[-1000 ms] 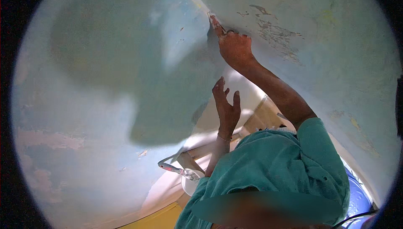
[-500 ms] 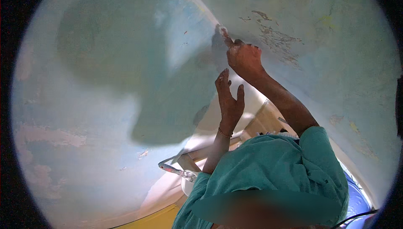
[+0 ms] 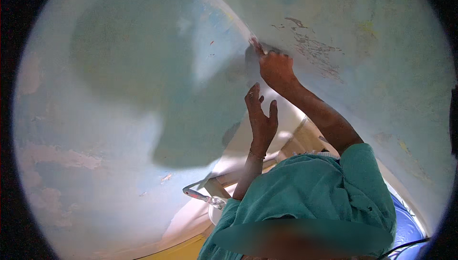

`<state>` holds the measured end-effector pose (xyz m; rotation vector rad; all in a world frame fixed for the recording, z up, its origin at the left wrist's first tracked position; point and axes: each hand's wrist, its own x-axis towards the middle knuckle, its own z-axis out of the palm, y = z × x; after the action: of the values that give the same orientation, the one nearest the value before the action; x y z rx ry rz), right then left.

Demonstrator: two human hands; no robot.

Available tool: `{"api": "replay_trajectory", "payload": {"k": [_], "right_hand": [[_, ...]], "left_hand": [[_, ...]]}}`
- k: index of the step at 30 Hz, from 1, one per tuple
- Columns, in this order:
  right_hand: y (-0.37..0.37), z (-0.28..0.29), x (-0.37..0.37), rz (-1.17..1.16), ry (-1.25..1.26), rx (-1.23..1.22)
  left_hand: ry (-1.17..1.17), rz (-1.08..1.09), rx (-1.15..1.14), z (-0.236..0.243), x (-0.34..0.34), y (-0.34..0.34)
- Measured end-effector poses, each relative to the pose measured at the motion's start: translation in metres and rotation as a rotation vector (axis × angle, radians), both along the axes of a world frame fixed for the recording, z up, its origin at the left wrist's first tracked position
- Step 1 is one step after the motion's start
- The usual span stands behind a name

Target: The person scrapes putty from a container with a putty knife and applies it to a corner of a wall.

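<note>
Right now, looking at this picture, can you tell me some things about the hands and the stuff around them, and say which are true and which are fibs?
1. The right hand has one finger stretched toward the corner line. True.
2. The left hand is squeezing the handled tool. False: the left hand is open, and the tool lies by the white tub.
3. The shirt is green. True.
4. The bracelet is on the right wrist. False: it is on the left wrist.
5. Dark flaky marks lie to the right of the right hand. True.
</note>
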<state>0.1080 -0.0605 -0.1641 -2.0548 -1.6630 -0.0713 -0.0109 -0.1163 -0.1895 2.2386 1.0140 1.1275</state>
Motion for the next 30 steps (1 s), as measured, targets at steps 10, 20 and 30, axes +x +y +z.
{"api": "replay_trajectory", "payload": {"k": [10,20,30], "right_hand": [[-0.021,0.024,0.004,0.035,0.139,0.166],[-0.009,0.024,0.0,0.026,0.064,0.063],[-0.015,0.019,0.0,0.042,0.155,0.143]], "left_hand": [[-0.008,-0.018,-0.035,-0.01,-0.004,-0.004],[-0.028,-0.025,-0.028,-0.011,-0.003,-0.002],[-0.047,-0.036,-0.05,-0.013,-0.002,-0.002]]}}
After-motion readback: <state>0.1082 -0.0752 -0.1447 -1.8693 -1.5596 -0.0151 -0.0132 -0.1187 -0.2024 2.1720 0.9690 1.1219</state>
